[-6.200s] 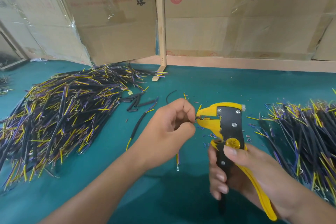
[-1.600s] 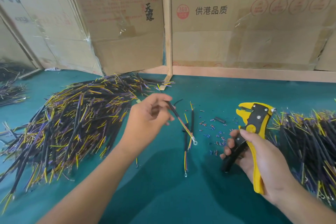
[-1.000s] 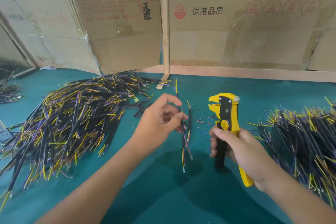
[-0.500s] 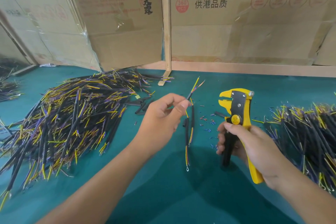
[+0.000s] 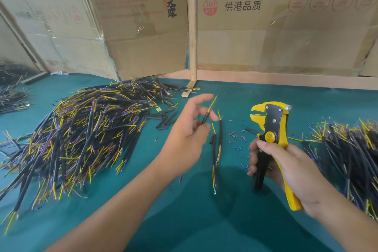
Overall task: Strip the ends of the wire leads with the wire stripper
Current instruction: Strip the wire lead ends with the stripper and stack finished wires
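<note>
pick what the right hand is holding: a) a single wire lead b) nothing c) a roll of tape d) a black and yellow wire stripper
d: the right hand grips the handles of the wire stripper, its yellow head pointing up, while the wire lead is pinched in the left hand.

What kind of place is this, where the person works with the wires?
Probably a small workshop bench for hand assembly of wire leads. Big heaps of wire leads lie on the green table, a yellow wire stripper is in the right hand, and flattened cardboard boxes wall the back.
</note>
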